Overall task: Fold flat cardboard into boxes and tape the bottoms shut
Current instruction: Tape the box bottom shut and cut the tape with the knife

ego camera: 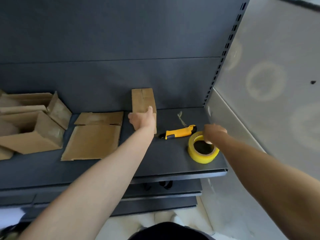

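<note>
Dark grey shelf [173, 163], seen from the head view: the folded box [142, 99] stands at its back edge with its seam running away from the person, and the left hand [141, 119] grips it. To the right, near the front right corner, lies the yellow tape roll [199, 156], its rim pinched by the right hand [213, 131]. A utility knife [180, 132] lies between them. No writing is legible.

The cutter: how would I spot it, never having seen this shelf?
Look to the right end of the dark shelf. Between the upright box that the left hand holds and the yellow tape roll lies the cutter. It is the only slim tool there, yellow with black ends.
</note>
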A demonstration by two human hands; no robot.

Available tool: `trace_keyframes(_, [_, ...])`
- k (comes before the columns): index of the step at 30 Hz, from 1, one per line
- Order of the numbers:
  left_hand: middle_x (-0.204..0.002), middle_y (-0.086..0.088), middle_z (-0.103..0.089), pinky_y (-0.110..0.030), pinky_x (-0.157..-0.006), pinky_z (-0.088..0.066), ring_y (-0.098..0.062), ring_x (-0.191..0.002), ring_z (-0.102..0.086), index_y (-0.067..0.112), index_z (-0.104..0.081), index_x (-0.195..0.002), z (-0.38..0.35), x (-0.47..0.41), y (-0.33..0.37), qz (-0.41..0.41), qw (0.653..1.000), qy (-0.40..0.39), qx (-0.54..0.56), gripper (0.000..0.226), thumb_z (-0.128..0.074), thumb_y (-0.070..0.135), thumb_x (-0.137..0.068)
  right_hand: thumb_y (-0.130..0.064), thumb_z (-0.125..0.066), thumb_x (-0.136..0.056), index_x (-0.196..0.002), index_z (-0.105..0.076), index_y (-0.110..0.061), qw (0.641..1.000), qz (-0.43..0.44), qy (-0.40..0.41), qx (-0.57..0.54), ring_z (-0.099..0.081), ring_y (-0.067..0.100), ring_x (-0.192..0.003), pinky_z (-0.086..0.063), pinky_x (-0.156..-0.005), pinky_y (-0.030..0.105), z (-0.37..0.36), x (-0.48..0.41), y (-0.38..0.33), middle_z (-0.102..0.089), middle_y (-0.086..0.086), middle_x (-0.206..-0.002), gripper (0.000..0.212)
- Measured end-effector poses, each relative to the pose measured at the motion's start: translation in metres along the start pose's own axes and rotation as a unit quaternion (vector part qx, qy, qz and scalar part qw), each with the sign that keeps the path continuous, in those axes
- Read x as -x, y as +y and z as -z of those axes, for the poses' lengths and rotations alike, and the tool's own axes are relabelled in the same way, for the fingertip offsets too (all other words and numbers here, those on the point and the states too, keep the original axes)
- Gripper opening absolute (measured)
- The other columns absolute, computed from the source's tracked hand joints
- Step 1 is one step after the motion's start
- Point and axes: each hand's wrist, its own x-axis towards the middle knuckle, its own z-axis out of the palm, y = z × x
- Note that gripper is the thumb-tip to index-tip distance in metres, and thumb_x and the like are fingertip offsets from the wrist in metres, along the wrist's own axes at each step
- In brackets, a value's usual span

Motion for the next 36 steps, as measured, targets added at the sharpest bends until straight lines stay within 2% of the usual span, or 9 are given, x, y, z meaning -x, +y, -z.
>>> trace_keyframes(4, [-0.119,-0.013,-0.055,-0.039,-0.083,-0.057,-0.027,-0.099,-0.061,0.008,-0.036,-0.130,0.018,-0.014,0.003,0.130,0.990,-0.011,0.051,0.074,-0.075,0.042,-0.078,-0.015,-0.053,-0.091,-0.127,-0.055,-0.009,0.999,0.048,0.005,-0.019,-0.057,0.032,-0.114,-0.047,-0.080,0.036,0.033,-0.013,-0.026,-0.057,0.011,-0.127,0.036])
trace_keyframes(9, [-0.091,-0.009,-0.056,-0.035,-0.077,-0.059,-0.020,-0.079,-0.062,0.005,-0.050,-0.120,0.024,-0.021,0.012,0.134,0.988,-0.063,0.052,0.051,-0.077,0.024,-0.081,-0.025,-0.039,-0.100,-0.127,-0.055,-0.008,0.940,0.213,0.104,-0.246,-0.055,0.034,-0.112,-0.044,-0.083,0.032,0.094,-0.024,-0.105,-0.058,0.016,-0.125,0.035])
trace_keyframes(12, [-0.084,-0.009,-0.054,-0.035,-0.076,-0.059,-0.021,-0.071,-0.059,0.002,-0.054,-0.110,0.030,-0.024,0.017,0.139,0.987,-0.075,0.024,0.041,-0.077,0.015,-0.079,-0.035,-0.038,-0.100,-0.140,-0.041,-0.014,0.920,0.262,0.123,-0.264,-0.045,0.035,-0.123,-0.043,-0.095,0.039,0.111,-0.026,-0.145,-0.047,0.015,-0.138,0.045])
trace_keyframes(14, [-0.092,-0.011,-0.056,-0.035,-0.077,-0.059,-0.024,-0.079,-0.061,0.000,-0.053,-0.112,0.035,-0.026,0.014,0.138,0.987,-0.075,0.020,0.042,-0.077,0.012,-0.079,-0.041,-0.039,-0.099,-0.143,-0.035,-0.015,0.936,0.248,0.092,-0.232,-0.043,0.035,-0.125,-0.042,-0.098,0.045,0.112,-0.034,-0.157,-0.044,0.012,-0.141,0.051])
trace_keyframes(17, [-0.113,-0.015,-0.061,-0.035,-0.078,-0.059,-0.027,-0.092,-0.064,-0.001,-0.056,-0.117,0.042,-0.029,0.008,0.139,0.988,-0.065,0.036,0.043,-0.075,0.010,-0.080,-0.047,-0.049,-0.094,-0.127,-0.048,-0.012,0.939,0.209,0.069,-0.265,-0.057,0.027,-0.096,-0.048,-0.076,0.038,0.109,-0.047,-0.159,-0.057,0.009,-0.112,0.049])
trace_keyframes(23, [-0.121,-0.017,-0.059,-0.040,-0.068,-0.059,-0.034,-0.109,-0.059,0.002,-0.054,-0.122,0.046,-0.020,0.015,0.173,0.975,-0.071,0.119,0.044,-0.072,0.012,-0.083,-0.049,-0.064,-0.084,-0.112,-0.057,-0.013,0.908,0.238,0.145,-0.313,-0.054,0.018,-0.075,-0.045,-0.061,0.031,0.113,-0.043,-0.156,-0.057,-0.001,-0.088,0.046])
trace_keyframes(29, [-0.116,-0.017,-0.063,-0.041,-0.072,-0.058,-0.032,-0.102,-0.063,-0.001,-0.055,-0.119,0.044,-0.014,0.011,0.150,0.976,-0.040,0.150,0.042,-0.072,0.016,-0.085,-0.043,-0.069,-0.083,-0.112,-0.056,-0.011,0.879,0.259,0.195,-0.350,-0.055,0.022,-0.092,-0.046,-0.073,0.033,0.110,-0.033,-0.135,-0.058,0.003,-0.101,0.045])
trace_keyframes(32, [-0.109,-0.017,-0.065,-0.036,-0.063,-0.058,-0.029,-0.087,-0.065,-0.004,-0.056,-0.115,0.044,-0.009,0.012,0.119,0.984,-0.016,0.134,0.040,-0.073,0.013,-0.083,-0.040,-0.065,-0.088,-0.104,-0.057,-0.014,0.863,0.271,0.203,-0.375,-0.054,0.019,-0.086,-0.041,-0.066,0.029,0.108,-0.028,-0.124,-0.057,-0.001,-0.093,0.032])
trace_keyframes(36, [-0.096,-0.008,-0.066,-0.033,-0.076,-0.056,-0.021,-0.071,-0.063,-0.002,-0.058,-0.110,0.054,-0.002,0.017,0.079,0.991,0.016,0.107,0.038,-0.076,0.014,-0.081,-0.049,-0.047,-0.094,-0.091,-0.056,-0.016,0.832,0.267,0.176,-0.452,-0.055,0.016,-0.074,-0.038,-0.053,0.026,0.110,-0.018,-0.114,-0.060,0.001,-0.086,0.035])
